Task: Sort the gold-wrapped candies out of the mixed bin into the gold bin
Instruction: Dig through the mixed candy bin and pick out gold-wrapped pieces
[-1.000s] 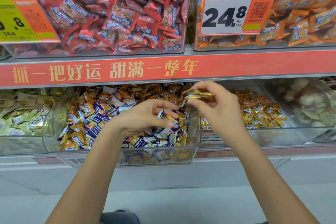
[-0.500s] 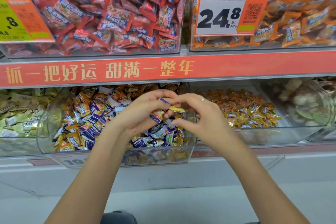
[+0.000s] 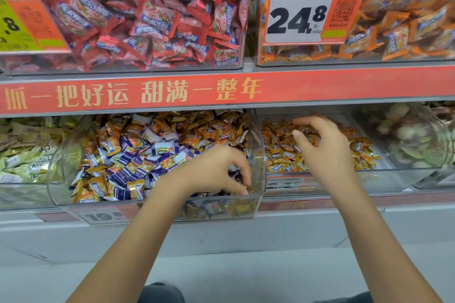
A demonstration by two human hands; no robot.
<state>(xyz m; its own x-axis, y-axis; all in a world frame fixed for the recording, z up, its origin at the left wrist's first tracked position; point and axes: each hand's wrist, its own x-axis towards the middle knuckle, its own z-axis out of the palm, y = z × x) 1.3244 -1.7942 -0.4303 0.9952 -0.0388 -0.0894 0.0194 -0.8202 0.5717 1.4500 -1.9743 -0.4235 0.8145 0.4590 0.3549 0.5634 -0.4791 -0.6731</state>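
The clear mixed bin (image 3: 258, 155) on the lower shelf holds gold-orange and purple-white wrapped candies (image 3: 147, 150). To its right the gold bin (image 3: 384, 174) holds only gold-wrapped candies (image 3: 280, 152). My left hand (image 3: 216, 170) reaches into the front right corner of the mixed bin, fingers curled down onto the candies; whether it grips one is hidden. Over the gold bin hovers my right hand (image 3: 322, 147), fingers spread, with nothing seen in it.
A red shelf strip (image 3: 344, 83) overhangs both bins. Above it stand a bin of red candies (image 3: 147, 19) and a bin of orange candies (image 3: 406, 19) with a price card (image 3: 312, 10). Bins of pale green sweets (image 3: 24, 155) and round sweets (image 3: 413, 138) flank the row.
My hands were together above the mixed bin. The right hand has since moved right over the gold bin and spread its fingers; the left has dropped back into the mixed bin.
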